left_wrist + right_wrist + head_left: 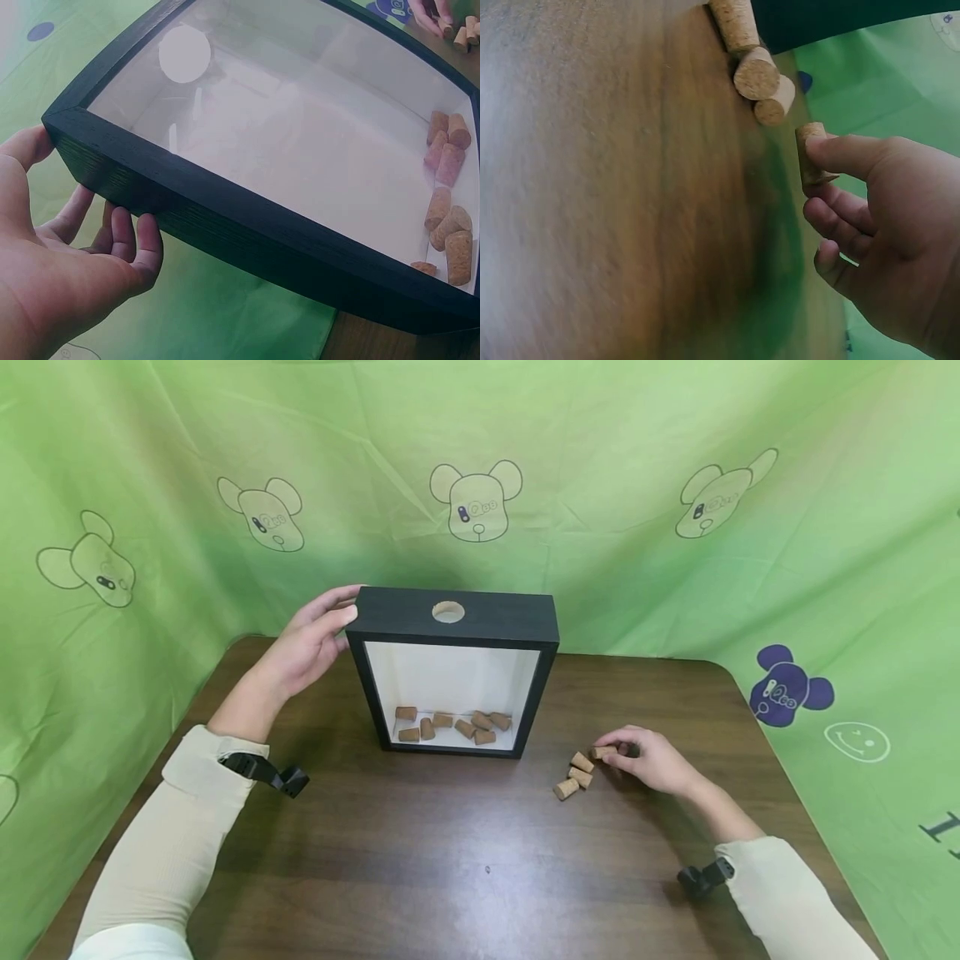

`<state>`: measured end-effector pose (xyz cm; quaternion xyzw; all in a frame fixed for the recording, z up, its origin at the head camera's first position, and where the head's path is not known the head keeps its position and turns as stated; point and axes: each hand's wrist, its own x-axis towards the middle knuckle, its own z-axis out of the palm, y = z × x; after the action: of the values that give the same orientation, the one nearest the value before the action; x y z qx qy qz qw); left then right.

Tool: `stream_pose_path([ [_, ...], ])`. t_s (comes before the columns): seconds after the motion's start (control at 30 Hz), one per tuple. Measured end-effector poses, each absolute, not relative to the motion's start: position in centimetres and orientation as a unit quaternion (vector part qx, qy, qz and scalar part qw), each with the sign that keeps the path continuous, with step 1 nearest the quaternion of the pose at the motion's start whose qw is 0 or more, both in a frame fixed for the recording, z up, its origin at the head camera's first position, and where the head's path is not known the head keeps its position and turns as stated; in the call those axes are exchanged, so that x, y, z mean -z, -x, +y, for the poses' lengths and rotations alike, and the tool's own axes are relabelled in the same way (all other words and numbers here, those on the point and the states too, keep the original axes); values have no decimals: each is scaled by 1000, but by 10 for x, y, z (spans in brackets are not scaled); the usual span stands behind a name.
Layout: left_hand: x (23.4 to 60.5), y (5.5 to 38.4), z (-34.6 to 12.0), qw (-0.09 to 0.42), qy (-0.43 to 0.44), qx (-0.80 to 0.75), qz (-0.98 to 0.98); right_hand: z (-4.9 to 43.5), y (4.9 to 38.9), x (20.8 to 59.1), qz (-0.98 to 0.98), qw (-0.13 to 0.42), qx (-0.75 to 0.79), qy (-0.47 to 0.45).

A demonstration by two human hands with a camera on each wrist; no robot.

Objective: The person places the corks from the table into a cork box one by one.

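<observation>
A black box frame [502,617] with a clear front and a round hole in its top stands upright on the table. Several corks [442,720] lie along its bottom inside, against a white back. My left hand [309,647] grips the frame's upper left side, thumb at the corner [64,124] and fingers along the side. To the right of the box, my right hand [651,762] pinches a cork [811,142] between thumb and fingers. Close by that hand lie three loose corks, the nearest cork [582,762], a middle cork [580,777] and a front cork [566,789].
The brown wooden table [420,860] has rounded far corners. Behind and beside it hangs a green cloth [600,485] printed with mouse heads. Black straps with small devices [262,772] sit on both wrists.
</observation>
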<state>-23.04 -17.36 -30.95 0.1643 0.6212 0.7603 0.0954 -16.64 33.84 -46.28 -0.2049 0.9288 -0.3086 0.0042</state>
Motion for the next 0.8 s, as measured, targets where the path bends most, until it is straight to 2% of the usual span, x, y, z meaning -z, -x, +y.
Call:
stream_pose_path([
  [0.47, 309, 230, -174, 93, -168, -758, 623, 345, 160, 420, 929, -45, 286, 229],
  [0.8, 310, 231, -174, 96, -165, -758, 623, 341, 157, 394, 926, -53, 287, 240],
])
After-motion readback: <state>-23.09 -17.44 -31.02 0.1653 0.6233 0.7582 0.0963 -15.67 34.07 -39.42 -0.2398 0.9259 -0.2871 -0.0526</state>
